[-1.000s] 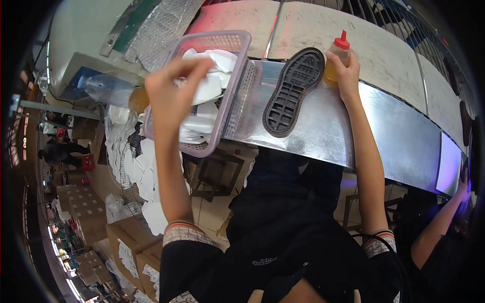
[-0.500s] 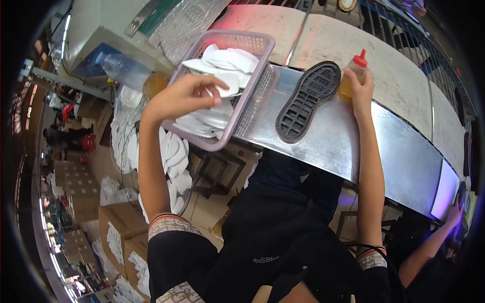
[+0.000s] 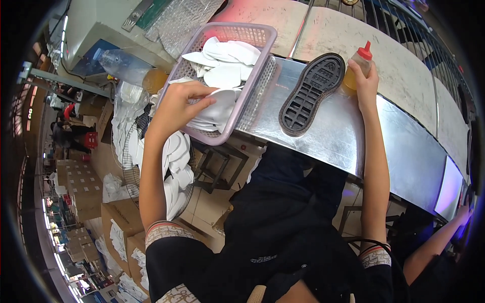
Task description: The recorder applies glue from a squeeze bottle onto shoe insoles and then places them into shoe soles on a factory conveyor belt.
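Note:
My left hand [image 3: 180, 104] reaches into a lilac plastic basket [image 3: 264, 44] and pinches a white insole [image 3: 217, 107] from the pile of white insoles [image 3: 222, 63] inside. My right hand [image 3: 365, 83] is wrapped around a squeeze bottle [image 3: 356, 63] of amber liquid with a red cap, standing on the bench. A black shoe outsole [image 3: 313, 92] lies tread-up on the shiny metal worktop [image 3: 348, 136] between the basket and the bottle.
More white insoles [image 3: 174, 171] fill a wire rack below the basket. Cardboard boxes [image 3: 81, 187] stand on the floor at left. A clear plastic bottle [image 3: 126, 70] lies behind the basket. Another person's arm [image 3: 439, 242] shows at lower right.
My left hand has dropped from the basket's near rim into the pile and closed on an insole. My right hand stays on the bottle. The view has shifted slightly.

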`<state>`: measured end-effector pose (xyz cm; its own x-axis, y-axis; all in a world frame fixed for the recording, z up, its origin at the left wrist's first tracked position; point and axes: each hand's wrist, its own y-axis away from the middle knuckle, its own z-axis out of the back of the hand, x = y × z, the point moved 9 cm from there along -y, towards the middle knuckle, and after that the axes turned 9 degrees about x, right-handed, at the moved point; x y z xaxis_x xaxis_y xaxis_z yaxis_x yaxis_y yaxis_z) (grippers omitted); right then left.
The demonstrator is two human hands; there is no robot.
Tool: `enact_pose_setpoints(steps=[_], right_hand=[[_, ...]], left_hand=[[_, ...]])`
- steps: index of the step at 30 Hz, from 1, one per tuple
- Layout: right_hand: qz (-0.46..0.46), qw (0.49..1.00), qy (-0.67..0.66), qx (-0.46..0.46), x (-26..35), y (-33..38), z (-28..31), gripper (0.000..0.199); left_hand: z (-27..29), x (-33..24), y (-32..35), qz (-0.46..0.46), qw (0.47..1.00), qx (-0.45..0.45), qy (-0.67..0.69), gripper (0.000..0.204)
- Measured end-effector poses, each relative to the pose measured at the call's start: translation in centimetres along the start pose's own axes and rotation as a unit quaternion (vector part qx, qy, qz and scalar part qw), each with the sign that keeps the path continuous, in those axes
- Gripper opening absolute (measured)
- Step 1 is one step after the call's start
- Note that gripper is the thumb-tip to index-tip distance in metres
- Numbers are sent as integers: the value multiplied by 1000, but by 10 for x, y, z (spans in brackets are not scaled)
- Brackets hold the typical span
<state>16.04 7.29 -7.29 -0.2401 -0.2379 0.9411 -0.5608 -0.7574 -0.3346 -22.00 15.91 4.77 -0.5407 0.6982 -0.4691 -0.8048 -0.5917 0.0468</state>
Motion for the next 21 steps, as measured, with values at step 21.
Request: enact_pose_setpoints(steps=[21], right_hand=[[-54, 969, 132, 203, 7, 7, 18, 70]], left_hand=[[-140, -83, -228, -81, 994, 55, -37, 27]])
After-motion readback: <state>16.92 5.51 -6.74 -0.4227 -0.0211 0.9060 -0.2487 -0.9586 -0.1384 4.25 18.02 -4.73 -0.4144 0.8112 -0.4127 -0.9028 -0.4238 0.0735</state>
